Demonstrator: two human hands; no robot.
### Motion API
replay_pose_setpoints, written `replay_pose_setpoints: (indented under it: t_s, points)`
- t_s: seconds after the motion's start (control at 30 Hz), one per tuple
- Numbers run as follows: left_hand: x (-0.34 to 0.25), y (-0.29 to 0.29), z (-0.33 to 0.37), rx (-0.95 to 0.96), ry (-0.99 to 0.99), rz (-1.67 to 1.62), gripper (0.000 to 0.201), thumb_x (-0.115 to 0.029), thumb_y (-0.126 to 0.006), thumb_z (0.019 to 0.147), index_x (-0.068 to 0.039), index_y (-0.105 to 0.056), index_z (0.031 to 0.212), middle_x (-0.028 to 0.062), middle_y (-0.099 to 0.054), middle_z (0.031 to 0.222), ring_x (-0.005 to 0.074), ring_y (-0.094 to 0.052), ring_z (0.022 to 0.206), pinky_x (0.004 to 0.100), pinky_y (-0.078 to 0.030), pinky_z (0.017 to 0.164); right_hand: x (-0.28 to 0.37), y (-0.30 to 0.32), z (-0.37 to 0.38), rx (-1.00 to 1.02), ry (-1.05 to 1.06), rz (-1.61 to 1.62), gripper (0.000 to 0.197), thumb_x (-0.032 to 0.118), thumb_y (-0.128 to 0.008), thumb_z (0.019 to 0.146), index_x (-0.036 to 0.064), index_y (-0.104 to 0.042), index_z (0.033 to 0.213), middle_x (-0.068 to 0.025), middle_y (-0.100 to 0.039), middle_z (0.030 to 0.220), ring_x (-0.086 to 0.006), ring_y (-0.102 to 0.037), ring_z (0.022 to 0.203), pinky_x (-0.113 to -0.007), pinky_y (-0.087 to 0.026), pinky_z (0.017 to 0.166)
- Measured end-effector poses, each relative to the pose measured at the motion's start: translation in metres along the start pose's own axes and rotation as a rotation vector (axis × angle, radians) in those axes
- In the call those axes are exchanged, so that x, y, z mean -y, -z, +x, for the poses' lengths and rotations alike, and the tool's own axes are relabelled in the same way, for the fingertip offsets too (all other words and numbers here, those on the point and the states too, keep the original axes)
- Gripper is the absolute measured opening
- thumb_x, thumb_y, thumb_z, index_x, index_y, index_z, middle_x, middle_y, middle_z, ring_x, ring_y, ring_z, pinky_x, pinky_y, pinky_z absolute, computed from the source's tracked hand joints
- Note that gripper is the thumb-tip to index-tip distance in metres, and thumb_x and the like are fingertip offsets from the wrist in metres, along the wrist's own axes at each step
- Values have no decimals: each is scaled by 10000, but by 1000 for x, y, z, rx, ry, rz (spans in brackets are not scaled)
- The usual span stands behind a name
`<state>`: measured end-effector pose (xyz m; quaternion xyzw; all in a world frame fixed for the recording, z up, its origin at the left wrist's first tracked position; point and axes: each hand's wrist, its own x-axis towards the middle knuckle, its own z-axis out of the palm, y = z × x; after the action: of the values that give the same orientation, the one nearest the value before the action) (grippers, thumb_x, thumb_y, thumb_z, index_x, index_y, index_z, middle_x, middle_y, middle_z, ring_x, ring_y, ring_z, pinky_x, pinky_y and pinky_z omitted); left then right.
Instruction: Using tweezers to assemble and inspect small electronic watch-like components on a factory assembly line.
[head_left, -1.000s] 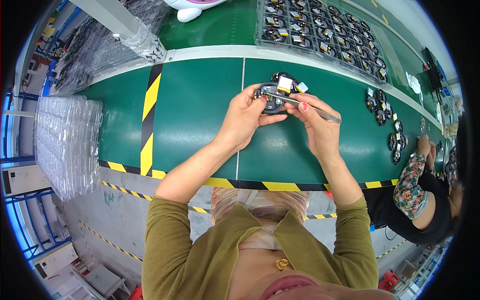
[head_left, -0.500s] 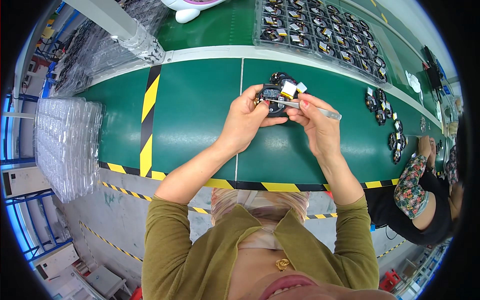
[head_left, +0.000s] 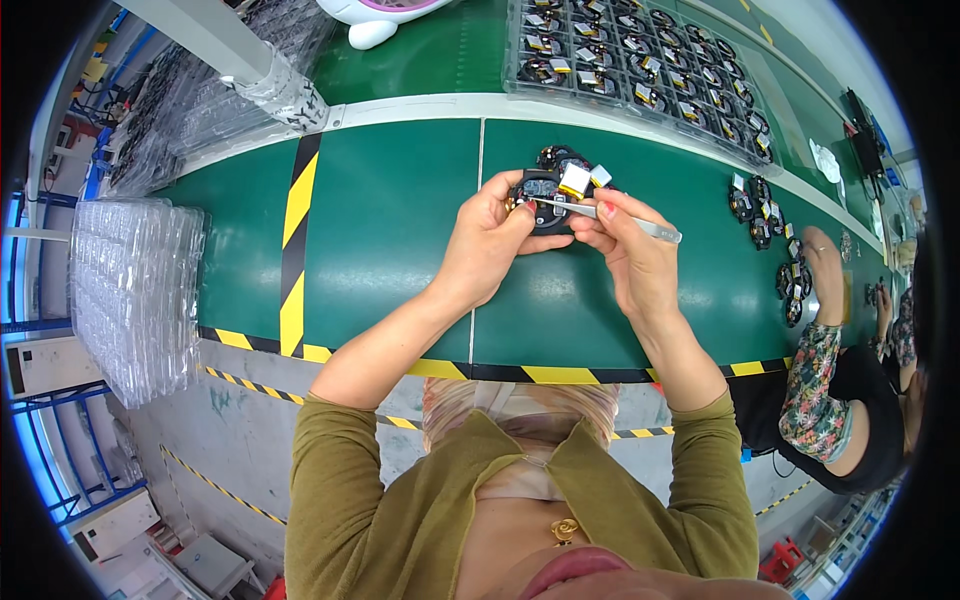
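My left hand (head_left: 487, 232) grips a round black electronic assembly (head_left: 541, 189) by its left and lower rim, holding it just over the green bench. Its open face shows a circuit board. Between the fingers of my right hand (head_left: 632, 238) is a pair of silver tweezers (head_left: 651, 229), whose tips reach into the assembly near my left thumb. Whatever the tips touch is too small to make out. A white battery pack with a yellow edge (head_left: 575, 180) sticks up at the assembly's upper right. Right behind lies another black assembly (head_left: 556, 157), partly hidden.
A clear tray (head_left: 640, 75) full of similar assemblies stands at the back right. More assemblies (head_left: 762, 212) lie in a cluster on the right, where a co-worker's hand (head_left: 825, 275) reaches in. Stacked clear plastic trays (head_left: 135, 290) stand at the left. Striped tape (head_left: 560, 374) edges the bench.
My hands, the assembly and the tweezers have hardly moved. At the right, the co-worker's hand has reached forward toward the cluster of assemblies.
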<state>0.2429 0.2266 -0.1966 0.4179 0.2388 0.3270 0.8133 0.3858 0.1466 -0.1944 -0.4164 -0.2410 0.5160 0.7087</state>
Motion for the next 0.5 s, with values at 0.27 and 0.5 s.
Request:
replay_pose_setpoints:
  t_s: [0.27,0.5]
  points:
    - [4,2,-1,20,-41,39,235,-7,-342,894,24,-404,1118,126,-538,1035,213,-583,921,363,-535,794,0,-1,-2,-21,-21,16,233,41,-528,833,-92,-547,1023,-184,-595,912,-241,-627,790,-304,-529,718]
    - [4,1,-1,30,-36,66,242,2,-333,889,28,-396,1121,131,-534,1032,213,-581,923,363,-534,797,1,0,-2,-33,-17,42,237,45,-526,835,-95,-538,1026,-193,-596,907,-253,-627,795,-310,-532,714]
